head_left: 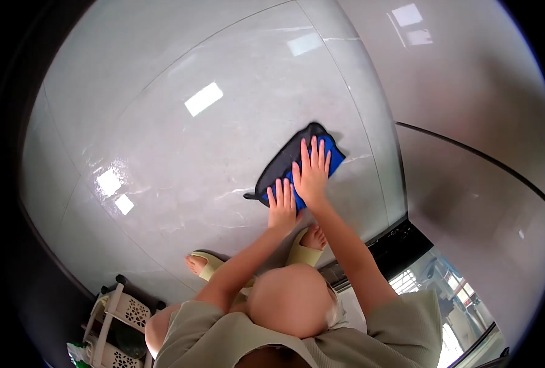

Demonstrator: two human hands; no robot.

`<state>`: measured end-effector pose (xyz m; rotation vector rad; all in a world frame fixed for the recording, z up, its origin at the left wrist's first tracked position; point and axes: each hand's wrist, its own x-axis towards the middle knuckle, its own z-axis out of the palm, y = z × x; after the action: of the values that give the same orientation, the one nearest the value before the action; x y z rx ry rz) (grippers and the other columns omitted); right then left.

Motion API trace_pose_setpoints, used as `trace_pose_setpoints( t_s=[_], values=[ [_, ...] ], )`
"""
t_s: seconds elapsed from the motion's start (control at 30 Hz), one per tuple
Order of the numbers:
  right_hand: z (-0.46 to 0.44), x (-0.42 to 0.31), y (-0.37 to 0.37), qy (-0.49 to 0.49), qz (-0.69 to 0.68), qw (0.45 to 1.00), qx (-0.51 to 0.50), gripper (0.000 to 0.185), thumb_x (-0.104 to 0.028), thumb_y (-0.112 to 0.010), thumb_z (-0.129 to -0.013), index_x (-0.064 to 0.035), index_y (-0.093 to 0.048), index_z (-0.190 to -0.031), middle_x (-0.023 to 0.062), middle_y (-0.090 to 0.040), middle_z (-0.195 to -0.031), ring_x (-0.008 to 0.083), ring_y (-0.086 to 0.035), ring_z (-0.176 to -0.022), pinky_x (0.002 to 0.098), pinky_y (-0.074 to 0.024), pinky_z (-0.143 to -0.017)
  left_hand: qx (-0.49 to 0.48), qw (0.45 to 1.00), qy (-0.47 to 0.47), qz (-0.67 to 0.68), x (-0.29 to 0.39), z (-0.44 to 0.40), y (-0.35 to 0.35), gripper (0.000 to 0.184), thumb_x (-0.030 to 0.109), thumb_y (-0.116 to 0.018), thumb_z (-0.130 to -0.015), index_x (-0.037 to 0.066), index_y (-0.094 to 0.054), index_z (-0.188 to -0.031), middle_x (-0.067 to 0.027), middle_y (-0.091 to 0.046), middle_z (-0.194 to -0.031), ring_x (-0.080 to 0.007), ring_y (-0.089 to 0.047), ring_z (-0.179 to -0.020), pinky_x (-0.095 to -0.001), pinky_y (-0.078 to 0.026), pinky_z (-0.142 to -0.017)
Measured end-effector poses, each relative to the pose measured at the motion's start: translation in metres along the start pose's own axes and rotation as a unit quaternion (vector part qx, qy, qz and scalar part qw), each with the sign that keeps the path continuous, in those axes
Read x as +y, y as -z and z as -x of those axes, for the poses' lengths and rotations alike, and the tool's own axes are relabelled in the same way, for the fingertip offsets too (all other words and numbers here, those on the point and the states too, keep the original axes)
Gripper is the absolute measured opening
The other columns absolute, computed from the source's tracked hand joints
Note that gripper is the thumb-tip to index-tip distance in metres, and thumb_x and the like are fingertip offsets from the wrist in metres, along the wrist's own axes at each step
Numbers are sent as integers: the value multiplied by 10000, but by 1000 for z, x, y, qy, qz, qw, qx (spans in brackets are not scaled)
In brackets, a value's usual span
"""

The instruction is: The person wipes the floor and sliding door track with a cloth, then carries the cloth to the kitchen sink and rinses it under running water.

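Note:
A folded cloth [282,165], dark grey and blue with a black edge and a small loop at its left end, lies on the glossy floor in front of my feet. My left hand [282,205] rests flat on its near left part, fingers stretched out. Farther along to the right, my right hand [312,175] presses flat on the blue side with its fingers spread. Both hands touch the cloth from above without gripping it. Parts of the cloth are hidden under my palms.
Pale tiles form the floor [162,147], with a wet-looking patch at left. My feet wear light green slippers [211,264]. A perforated plastic rack [128,310] stands at lower left. A glossy panelled front [469,122] rises on the right, above a dark base strip.

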<state>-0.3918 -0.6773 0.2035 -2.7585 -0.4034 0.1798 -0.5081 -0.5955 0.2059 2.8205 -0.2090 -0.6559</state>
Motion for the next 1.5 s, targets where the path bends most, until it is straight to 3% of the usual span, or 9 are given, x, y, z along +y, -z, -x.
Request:
trace_pose_setpoints(
  t_s=[0.1,0.23,0.47,0.63,0.87,1.03,1.17,1.33,1.5],
  values=[
    [2,-6,1,-19,0,1000,-2,601,-273,-518,-859,-90,-369,-1411,179,-305,-1470,386,-245,-1365,567,-170,-1088,0,1000,-22,0,-8,1,1,926,538,-586,-742,-87,-331,-1375,-242,-225,-1482,-433,-124,-1391,-618,-95,-1095],
    [-61,-32,-4,87,-46,995,-16,589,-288,-510,-872,-151,-357,-1424,140,-304,-1477,364,-254,-1363,550,-191,-1088,30,999,14,-43,-51,-24,25,930,529,-559,-765,-128,-296,-1368,-268,-204,-1482,-456,-111,-1385,-616,-63,-1100],
    [-209,-33,-16,128,-58,981,132,533,-320,-536,-869,-184,-432,-1374,98,-375,-1443,334,-303,-1342,517,-204,-1097,164,978,109,-62,-84,-143,88,850,508,-455,-866,-131,-245,-1386,-317,-178,-1468,-493,-87,-1374,-607,-66,-1091],
    [-165,28,6,33,-12,989,145,549,-310,-545,-860,-156,-429,-1374,110,-370,-1443,330,-306,-1343,520,-219,-1090,130,987,46,-82,-24,-147,68,858,538,-481,-842,-129,-321,-1358,-302,-206,-1466,-486,-115,-1372,-629,-93,-1081],
    [-1,60,16,-78,-15,995,61,589,-267,-504,-867,-80,-371,-1410,182,-308,-1468,402,-257,-1355,571,-211,-1068,28,991,-115,-65,27,-38,5,894,537,-573,-773,-107,-351,-1352,-275,-250,-1455,-460,-168,-1368,-627,-139,-1081],
    [-38,52,24,15,-40,999,31,572,-296,-510,-866,-153,-396,-1409,165,-303,-1475,398,-247,-1360,589,-170,-1071,14,995,-89,-44,7,-52,20,893,512,-590,-767,-105,-337,-1360,-276,-245,-1457,-451,-166,-1372,-619,-109,-1091],
    [-130,45,20,54,-52,993,88,577,-356,-579,-827,-289,-430,-1380,100,-308,-1480,388,-244,-1356,630,-133,-1066,103,991,-7,-86,-10,-118,55,895,520,-566,-785,-111,-314,-1369,-294,-229,-1457,-477,-157,-1364,-631,-111,-1081],
    [-186,68,12,35,-19,982,182,558,-404,-599,-804,-269,-482,-1332,98,-347,-1452,396,-245,-1350,695,-90,-1033,136,983,15,-123,-9,-177,79,815,506,-497,-840,-64,-313,-1393,-270,-193,-1480,-464,-127,-1374,-622,-127,-1077],
    [-128,107,23,-78,53,983,155,629,-439,-552,-830,-210,-397,-1396,130,-311,-1469,431,-215,-1352,687,-103,-1033,98,987,-55,-116,29,-156,62,820,525,-502,-828,-38,-328,-1399,-221,-210,-1496,-432,-129,-1391,-622,-107,-1084]
  ],
)
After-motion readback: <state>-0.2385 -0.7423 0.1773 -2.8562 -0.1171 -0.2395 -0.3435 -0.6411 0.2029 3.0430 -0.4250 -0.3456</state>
